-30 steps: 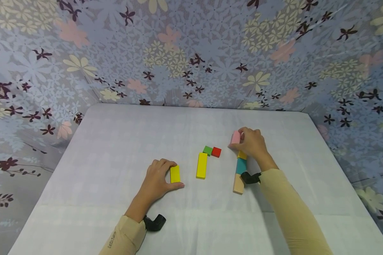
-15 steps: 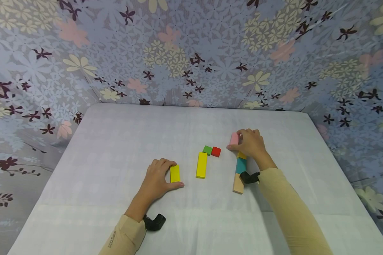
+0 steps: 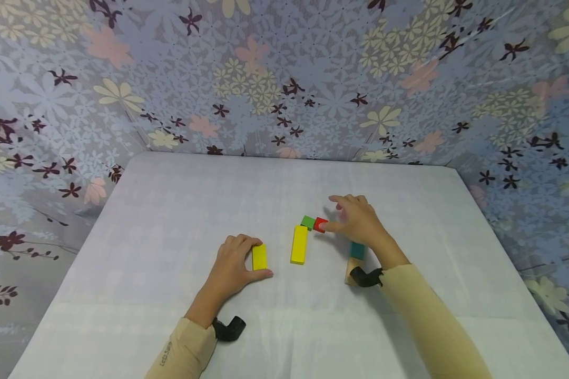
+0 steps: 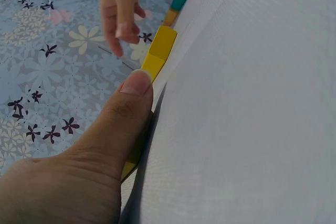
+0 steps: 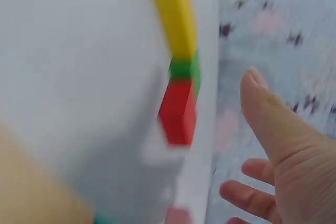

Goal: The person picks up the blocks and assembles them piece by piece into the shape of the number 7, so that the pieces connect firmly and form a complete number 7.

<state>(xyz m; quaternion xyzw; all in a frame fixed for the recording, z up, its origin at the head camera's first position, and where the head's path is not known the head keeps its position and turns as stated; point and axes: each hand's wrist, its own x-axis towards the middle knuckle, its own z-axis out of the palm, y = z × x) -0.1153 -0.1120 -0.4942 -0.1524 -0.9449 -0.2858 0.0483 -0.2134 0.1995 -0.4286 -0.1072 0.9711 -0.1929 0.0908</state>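
Note:
My left hand (image 3: 237, 266) rests on the white table, its thumb and fingers gripping the ends of a short yellow block (image 3: 259, 257). In the left wrist view, the thumb hides most of that block. My right hand (image 3: 355, 218) is spread above the table and holds nothing; its thumb is over a red cube (image 3: 320, 225) in the head view. A green cube (image 3: 307, 222) sits beside the red one, close to the end of a longer yellow block (image 3: 298, 245). The pink block (image 5: 177, 216) shows only at the bottom of the right wrist view.
A teal block (image 3: 357, 250) and a natural wood block (image 3: 349, 273) lie end to end under my right forearm. An orange block (image 4: 170, 17) adjoins the teal one in the left wrist view. A floral cloth (image 3: 284, 79) hangs behind the table (image 3: 218, 200).
My right hand has let go of the pink block and moved left, towards the red cube, with its fingers opened. My left hand has stayed in place on the short yellow block.

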